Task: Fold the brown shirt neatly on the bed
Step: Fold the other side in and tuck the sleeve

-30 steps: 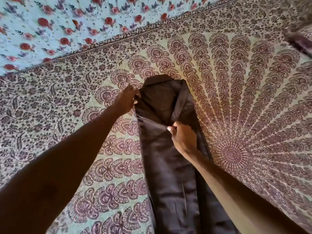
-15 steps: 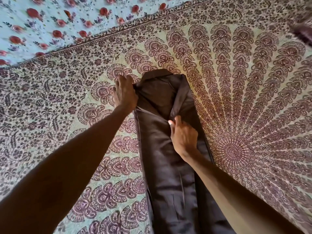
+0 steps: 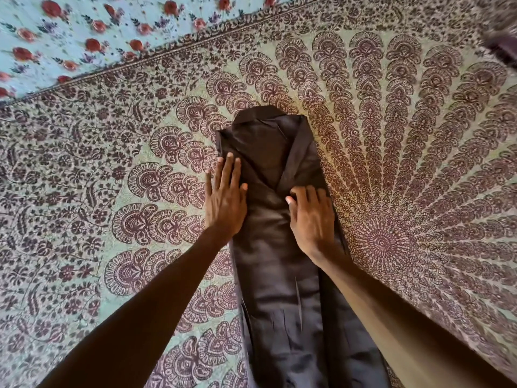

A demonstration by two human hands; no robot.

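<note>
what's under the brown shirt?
The maroon mandala-print bedspread shows on both sides of the folded brown cloth shirt, so it presumably runs beneath; that patch itself is covered.

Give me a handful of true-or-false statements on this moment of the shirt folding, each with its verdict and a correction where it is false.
1. The dark brown fabric shirt lies as a long narrow strip on the maroon-patterned mandala bedspread. True.
2. The left hand lies flat, fingers straight, on the shirt's left edge. True.
3. The right hand is off the shirt, on the bedspread. False: it rests on the shirt's right side.
4. The shirt's collar is at the end nearest the person. False: it is at the far end.
5. A light blue cloth with red flowers shows at the upper left. True.
</note>
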